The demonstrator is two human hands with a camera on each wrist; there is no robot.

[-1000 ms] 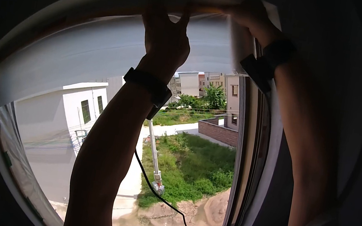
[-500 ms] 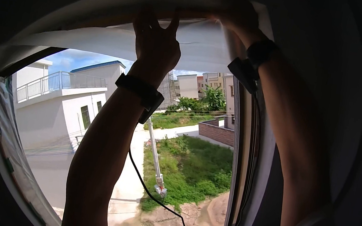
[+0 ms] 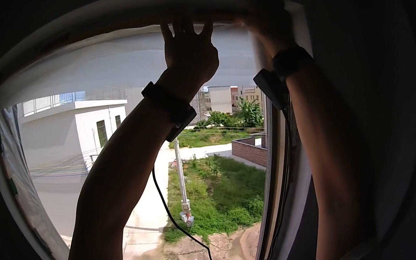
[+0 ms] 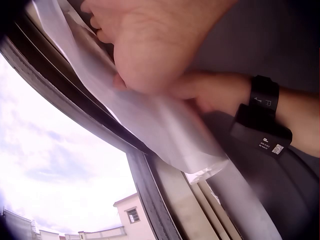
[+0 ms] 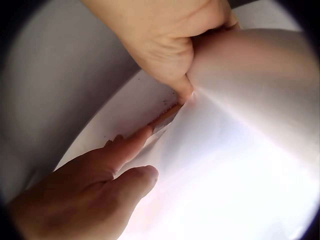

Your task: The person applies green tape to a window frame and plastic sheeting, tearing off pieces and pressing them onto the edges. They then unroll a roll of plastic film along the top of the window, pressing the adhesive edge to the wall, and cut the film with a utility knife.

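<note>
Half a second back the white film (image 3: 119,70) is bunched high at the frame's top; now it hangs lower again. Our left hand (image 3: 190,53) presses it with spread fingers, our right hand (image 3: 269,20) pinches its upper-right corner against the window frame (image 3: 280,158), so we're still positioning.

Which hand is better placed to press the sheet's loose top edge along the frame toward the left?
Probably the left hand: its straight fingers already rest on the white sheet mid-frame, nearer the unpressed stretch. The right hand pinches the sheet at the window frame's top right corner.
</note>
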